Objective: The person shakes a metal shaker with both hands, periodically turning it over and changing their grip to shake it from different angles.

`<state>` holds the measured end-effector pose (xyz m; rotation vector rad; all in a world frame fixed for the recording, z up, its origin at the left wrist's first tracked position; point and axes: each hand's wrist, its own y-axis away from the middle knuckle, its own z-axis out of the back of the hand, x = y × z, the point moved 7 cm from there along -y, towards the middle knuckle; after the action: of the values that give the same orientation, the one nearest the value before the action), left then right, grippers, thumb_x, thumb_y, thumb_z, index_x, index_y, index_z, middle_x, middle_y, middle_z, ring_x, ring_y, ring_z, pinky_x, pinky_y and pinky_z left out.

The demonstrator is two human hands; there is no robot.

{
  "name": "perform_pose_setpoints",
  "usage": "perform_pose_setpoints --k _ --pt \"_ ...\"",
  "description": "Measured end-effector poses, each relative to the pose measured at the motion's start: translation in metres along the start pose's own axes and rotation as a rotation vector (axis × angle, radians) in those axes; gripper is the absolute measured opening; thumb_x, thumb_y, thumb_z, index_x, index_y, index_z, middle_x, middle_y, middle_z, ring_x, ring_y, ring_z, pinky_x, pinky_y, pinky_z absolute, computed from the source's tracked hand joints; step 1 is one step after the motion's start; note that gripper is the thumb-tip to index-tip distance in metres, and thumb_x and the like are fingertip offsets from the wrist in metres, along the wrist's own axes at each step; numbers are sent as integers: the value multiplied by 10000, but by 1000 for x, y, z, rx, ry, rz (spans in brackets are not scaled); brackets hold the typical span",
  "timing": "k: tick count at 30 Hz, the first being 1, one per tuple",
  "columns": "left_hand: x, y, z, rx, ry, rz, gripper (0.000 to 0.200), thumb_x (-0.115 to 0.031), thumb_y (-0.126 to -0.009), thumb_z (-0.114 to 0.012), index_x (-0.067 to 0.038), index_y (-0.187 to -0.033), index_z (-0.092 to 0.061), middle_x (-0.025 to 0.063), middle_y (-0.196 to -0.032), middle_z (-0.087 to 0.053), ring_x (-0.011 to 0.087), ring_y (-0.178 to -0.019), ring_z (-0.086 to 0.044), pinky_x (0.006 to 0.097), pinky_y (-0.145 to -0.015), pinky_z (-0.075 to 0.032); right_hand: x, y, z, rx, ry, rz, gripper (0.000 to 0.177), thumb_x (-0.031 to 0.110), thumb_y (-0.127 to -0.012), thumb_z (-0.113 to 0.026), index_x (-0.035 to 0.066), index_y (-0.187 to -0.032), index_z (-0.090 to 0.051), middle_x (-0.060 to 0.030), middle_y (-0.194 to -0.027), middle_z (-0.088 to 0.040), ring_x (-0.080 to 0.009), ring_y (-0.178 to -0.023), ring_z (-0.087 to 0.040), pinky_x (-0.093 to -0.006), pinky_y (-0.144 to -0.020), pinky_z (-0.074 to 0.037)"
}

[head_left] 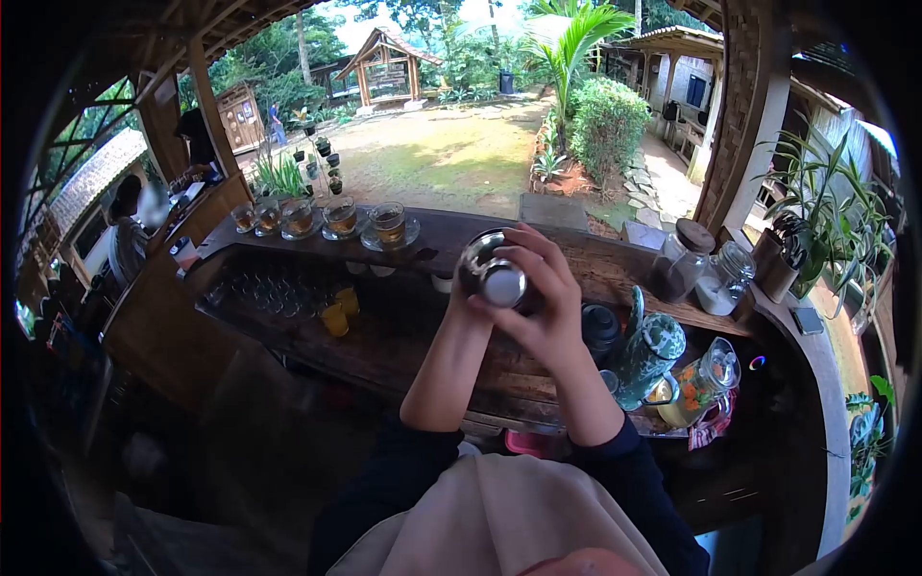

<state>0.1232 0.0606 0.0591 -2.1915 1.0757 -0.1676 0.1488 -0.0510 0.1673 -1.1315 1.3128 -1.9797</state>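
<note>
Forearms (437, 370) up, both hands (552, 288) around steel shaker (495, 276)

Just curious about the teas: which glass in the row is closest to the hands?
The rightmost glass, nearest the held metal container; the rest stand farther left along the counter.

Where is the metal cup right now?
Head view, centre: metal cup held by left hand and right hand over the wooden counter, right of the tea glasses, left of the green jug.
</note>
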Motion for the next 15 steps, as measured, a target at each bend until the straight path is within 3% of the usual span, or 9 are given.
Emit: perform_pose_setpoints --k 3,6,8,9,10,12,13,14,15 --pt "-16 -12 5 -43 50 -36 606 -496 -889 -440 38 -1173 -477 158 -1068 -556 294 -974 -572 398 -856 -498 32 -2 -2 89 93 152 375 175 -669 -730 147 -1029 -629 -109 -1116 -581 -304 -1150 -502 -443 -925 -413" --pt "-2 9 -76 -128 180 402 453 -408 -924 -425 -66 -1221 -447 179 -1132 -534 386 -1047 -548 458 -825 -517 110 19 -21 246 155 671 225 136 -760 -633 167 -984 -631 -40 -1073 -618 -295 -1077 -555 -416 -917 -417" --pt "-30 25 -104 15 -106 -91 413 -396 -916 -470 -225 -1281 -383 198 -1195 -502 486 -1054 -504 542 -791 -514 101 45 -50 69 24 884 205 139 -773 -620 180 -974 -629 -11 -1066 -622 -293 -1050 -567 -420 -909 -416" --pt "-40 33 -109 26 -132 -164 431 -415 -911 -468 -178 -1266 -403 193 -1149 -530 458 -1027 -530 515 -786 -522 106 62 -54 -114 -95 1092 187 142 -785 -607 194 -964 -628 17 -1059 -626 -291 -1023 -579 -424 -901 -414" --pt "-52 42 -113 39 -158 -234 459 -433 -907 -466 -131 -1250 -423 188 -1103 -559 429 -1000 -557 488 -780 -530 105 60 -58 -120 -96 1078 187 142 -785 -607 194 -964 -628 17 -1059 -626 -291 -1023 -579 -424 -901 -414" --pt "-68 54 -94 -226 -1 179 517 -461 -895 -462 -31 -1183 -471 162 -995 -599 342 -913 -610 425 -761 -538 92 19 -73 64 -61 750 235 134 -747 -660 144 -980 -627 -45 -1083 -610 -285 -1042 -570 -412 -893 -424" --pt "-81 60 -71 -477 12 172 559 -478 -886 -446 22 -1132 -496 149 -926 -620 278 -839 -633 393 -750 -535 69 5 -93 44 -51 516 268 143 -726 -682 117 -986 -624 -82 -1097 -595 -283 -1053 -564 -418 -889 -429" --pt "-104 61 -32 -321 47 35 473 -417 -902 -430 -4 -1118 -510 149 -981 -609 265 -858 -626 402 -769 -531 44 -6 -113 25 -41 285 307 152 -705 -705 89 -993 -621 -120 -1111 -580 -282 -1064 -559 -423 -884 -434" --pt "-117 66 -15 -454 -13 -60 444 -396 -907 -429 -7 -1101 -519 145 -1009 -601 262 -882 -620 402 -782 -528 29 -15 -124 3 -52 100 357 176 -678 -720 71 -1003 -615 -144 -1118 -566 -295 -1056 -556 -435 -876 -438"
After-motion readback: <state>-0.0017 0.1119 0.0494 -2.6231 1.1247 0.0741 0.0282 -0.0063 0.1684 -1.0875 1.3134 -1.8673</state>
